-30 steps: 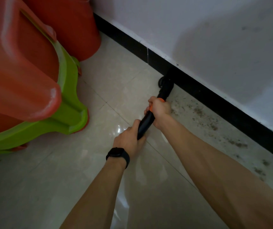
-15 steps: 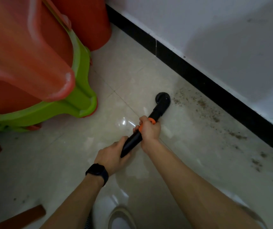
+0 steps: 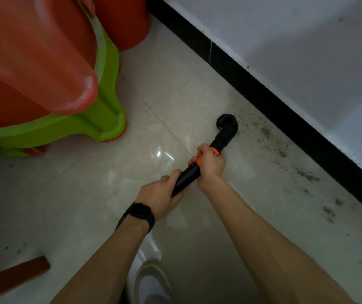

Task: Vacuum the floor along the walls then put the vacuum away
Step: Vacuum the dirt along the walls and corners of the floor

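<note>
**Q:** Where is the vacuum, and who has hold of it?

**A:** A person looks down at a slim black plastic vacuum wand with an orange collar. It slants from near centre toward the far right. The right hand is wrapped tightly round the wand at the collar. The left hand, above a black wristband, curls round the shaft just nearer the body. The wand's round black nozzle is down at the glossy cream tiled floor. It is near, but apart from, the black skirting strip under the white wall.

**Q:** What remains to clean?

**A:** A trail of dark brown crumbs and dust lies along the skirting. It starts just right of the nozzle and runs nearer and rightward. Stacked red and green plastic stools stand at far left, well apart.

**Q:** How should this stroke go?

**A:** Probably keep the nozzle flat on the tile and slide it right into the crumbs. It should hug the skirting edge and move slowly so nothing scatters.
</note>
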